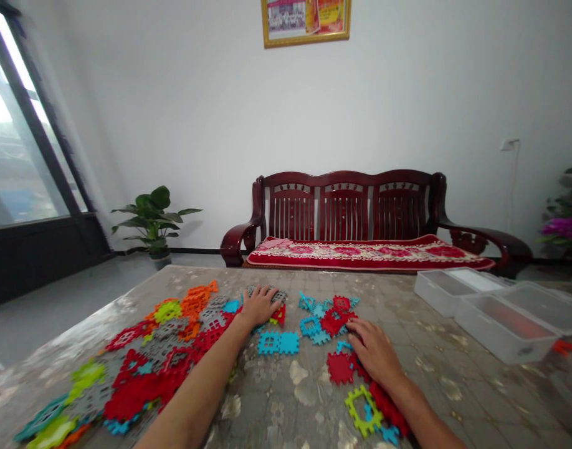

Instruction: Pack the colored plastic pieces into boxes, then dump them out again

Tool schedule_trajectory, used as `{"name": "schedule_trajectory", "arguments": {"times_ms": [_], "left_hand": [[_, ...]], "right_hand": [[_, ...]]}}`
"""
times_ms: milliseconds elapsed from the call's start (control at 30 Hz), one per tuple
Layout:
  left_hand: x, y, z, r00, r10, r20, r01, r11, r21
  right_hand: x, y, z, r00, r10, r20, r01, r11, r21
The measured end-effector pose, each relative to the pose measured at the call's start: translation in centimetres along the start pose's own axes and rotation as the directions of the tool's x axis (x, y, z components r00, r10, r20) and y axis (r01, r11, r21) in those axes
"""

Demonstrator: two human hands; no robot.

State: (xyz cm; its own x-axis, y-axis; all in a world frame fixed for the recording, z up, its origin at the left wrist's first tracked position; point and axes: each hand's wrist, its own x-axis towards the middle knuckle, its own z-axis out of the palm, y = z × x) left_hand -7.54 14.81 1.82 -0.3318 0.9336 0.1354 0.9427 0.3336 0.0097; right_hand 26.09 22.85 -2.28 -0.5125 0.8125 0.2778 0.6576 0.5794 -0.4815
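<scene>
Flat plastic puzzle tiles in red, grey, orange, green and blue lie spread over the table (pixel 454 374). My left hand (pixel 258 305) reaches forward with its fingers spread flat on grey tiles (pixel 277 294) at the far end of the big pile (pixel 159 355). A red tile (pixel 278 315) lies just right of it. My right hand (pixel 374 351) rests palm down, fingers together and slightly curled, on red tiles (pixel 341 367). Blue tiles (pixel 278 342) lie between the two hands. A green frame tile (pixel 362 410) lies by my right wrist.
Two clear plastic bins (pixel 508 321) stand at the table's right side. Behind the table is a dark wooden bench (pixel 351 212) with a red cushion. A potted plant (pixel 154 219) stands by the window at left, purple flowers (pixel 569 227) at far right.
</scene>
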Motion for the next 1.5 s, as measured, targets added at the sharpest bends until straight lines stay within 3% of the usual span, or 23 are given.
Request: {"name": "schedule_trajectory", "arguments": {"times_ms": [400,567,667,800,933,1033,1167,1333,1500], "left_hand": [[-2.7,-6.2,-1.1,0.986,-0.167,0.008,0.166,0.984,0.068],[-2.6,-6.2,-2.4,0.975,-0.219,-0.048,0.222,0.972,0.073],[-1.7,-2.7,-3.0,0.974,-0.196,-0.115,0.203,0.978,0.048],[-0.5,6.7,-2.5,0.993,0.05,-0.105,-0.053,0.998,-0.023],[0.2,16.1,-1.0,0.929,0.363,-0.065,-0.368,0.924,-0.103],[1.0,19.3,-0.1,0.884,0.466,-0.04,-0.467,0.874,-0.134],[1.7,18.3,0.5,0.877,0.48,-0.026,-0.478,0.868,-0.135],[1.0,14.0,0.5,0.909,0.415,-0.032,-0.415,0.904,-0.102],[-0.4,9.5,0.1,0.96,0.276,-0.047,-0.278,0.959,-0.051]], "right_hand": [[0.1,0.2,0.1,1.0,-0.014,-0.016,0.014,1.0,0.002],[0.0,0.0,-0.2,1.0,0.001,0.01,-0.001,1.0,-0.011],[0.1,0.0,-0.1,1.0,0.006,0.002,-0.006,1.0,0.0],[0.2,0.1,0.1,1.0,0.014,-0.022,-0.013,0.998,0.056],[0.4,0.4,-0.1,0.996,0.028,-0.083,-0.015,0.987,0.158],[0.4,0.6,-0.5,0.988,0.078,-0.137,-0.047,0.976,0.213],[0.5,0.9,-0.7,0.964,0.176,-0.202,-0.119,0.957,0.265],[0.6,1.1,-0.8,0.957,0.216,-0.195,-0.155,0.945,0.287],[0.7,1.3,-0.6,0.96,0.213,-0.181,-0.157,0.947,0.281]]}}
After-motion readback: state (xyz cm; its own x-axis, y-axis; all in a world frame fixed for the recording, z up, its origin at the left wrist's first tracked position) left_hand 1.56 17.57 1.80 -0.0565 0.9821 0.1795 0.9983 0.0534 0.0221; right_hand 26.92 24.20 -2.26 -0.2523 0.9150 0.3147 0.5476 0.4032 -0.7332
